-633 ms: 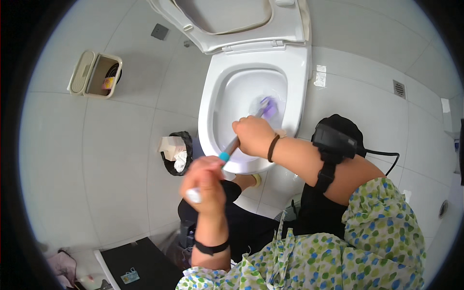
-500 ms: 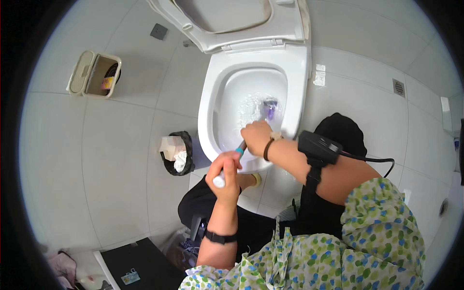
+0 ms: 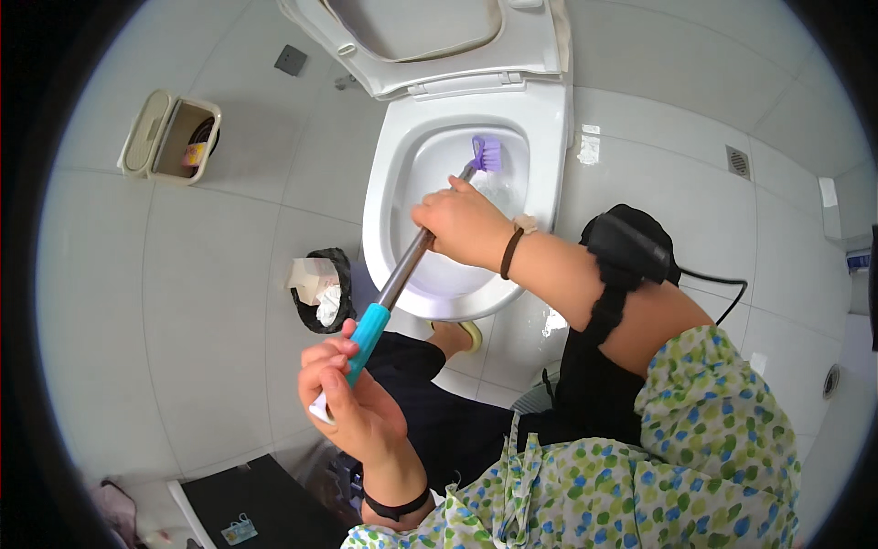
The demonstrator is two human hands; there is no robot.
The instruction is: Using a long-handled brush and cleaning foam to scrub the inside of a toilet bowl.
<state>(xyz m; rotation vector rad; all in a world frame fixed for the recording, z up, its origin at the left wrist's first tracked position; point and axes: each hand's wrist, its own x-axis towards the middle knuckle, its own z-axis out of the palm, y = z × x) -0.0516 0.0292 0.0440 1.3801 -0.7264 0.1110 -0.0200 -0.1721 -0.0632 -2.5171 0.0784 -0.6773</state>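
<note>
A long-handled toilet brush [image 3: 402,272] slants across the open toilet [image 3: 547,183]. Its purple bristle head [image 3: 487,154] is raised above the water, near the back of the bowl. My right hand [image 3: 462,221] is closed around the metal shaft, over the bowl. Lower and to the left, my left hand [image 3: 361,403] has its fingers around the turquoise grip [image 3: 369,340], close to the white end. The raised toilet lid and seat [image 3: 544,46] lean back behind the bowl. Part of the shaft is hidden under my right hand.
Left of the toilet stands a small bin [image 3: 342,265] lined with a black bag, holding paper. A beige lidded box [image 3: 208,146] hangs open on the tiled wall. A black panel [image 3: 265,494] lies at lower left. A floor drain [image 3: 738,162] is at right.
The brush head has come up out of the splashing water toward the back of the bowl. My left hand has moved down and left with the grip; my right hand slightly up and left.
</note>
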